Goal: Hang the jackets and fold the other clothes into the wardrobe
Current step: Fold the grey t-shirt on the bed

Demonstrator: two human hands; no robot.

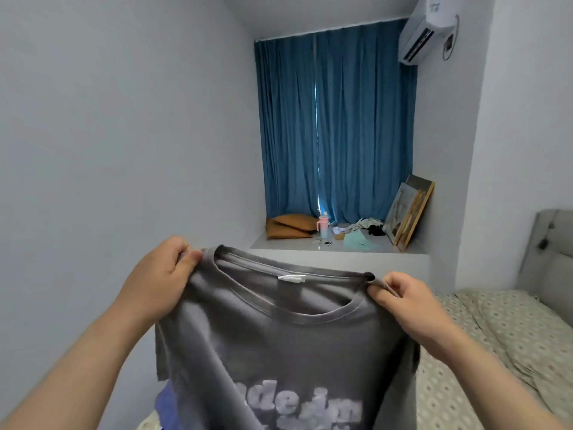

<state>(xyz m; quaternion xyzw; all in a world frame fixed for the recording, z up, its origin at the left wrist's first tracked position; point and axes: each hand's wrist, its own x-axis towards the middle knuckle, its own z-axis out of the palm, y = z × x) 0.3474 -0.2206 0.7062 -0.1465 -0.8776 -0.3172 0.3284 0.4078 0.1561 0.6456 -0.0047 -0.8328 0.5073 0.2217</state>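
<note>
A dark grey T-shirt [279, 346] with pale lettering on its front hangs spread out in the air in front of me. My left hand [161, 274] pinches its left shoulder beside the collar. My right hand [409, 305] pinches the right shoulder. The collar with a white label faces me. The shirt's lower part runs out of view at the bottom. A bit of blue-purple cloth [164, 405] shows under the shirt at lower left. No wardrobe is in view.
A bed with a dotted sheet [483, 346] and grey headboard [548, 249] lies to the right. Behind the shirt is a window ledge [341, 256] with cushions, a pink bottle [322, 226], loose clothes and picture frames [409, 212]. Blue curtains [335, 119] hang above it.
</note>
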